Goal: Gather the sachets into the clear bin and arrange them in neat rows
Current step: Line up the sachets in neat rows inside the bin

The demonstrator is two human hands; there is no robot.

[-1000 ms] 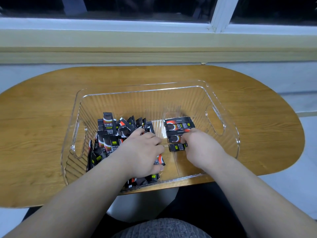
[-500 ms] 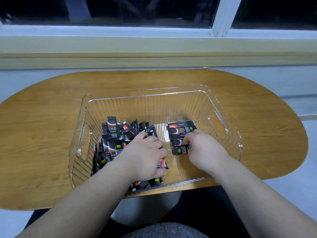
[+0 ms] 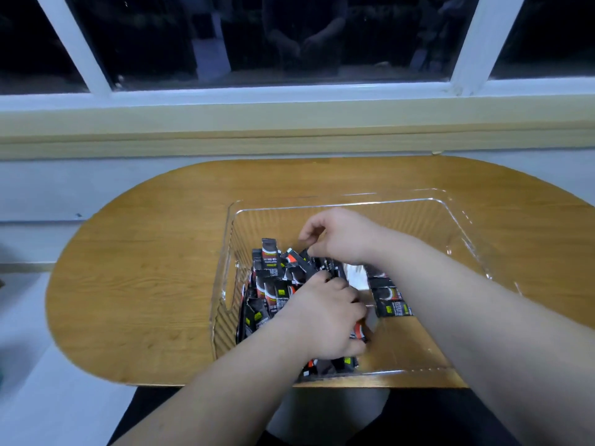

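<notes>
A clear ribbed bin (image 3: 380,204) stands on the wooden table. Its left half holds a loose pile of black sachets (image 3: 273,284) with red and white marks, several of them upright. A short flat row of sachets (image 3: 391,300) lies right of the middle. My left hand (image 3: 322,317) lies on the pile with its fingers curled round a bunch of sachets; a red-marked one sticks out under the fingertips. My right hand (image 3: 341,239) reaches across to the back of the pile, fingers bent down onto the sachet tops. Whether it pinches one is hidden.
The oval wooden table (image 3: 145,268) stands against a wall under a window sill (image 3: 289,130). The bin has a cut-out handle (image 3: 230,291) in its left wall. The bin's right half shows bare floor. My right forearm crosses over the flat row.
My right hand left the flat row and moved left and back to the pile. The view shifted, so the bin sits further right in frame. My left hand stayed on the pile.
</notes>
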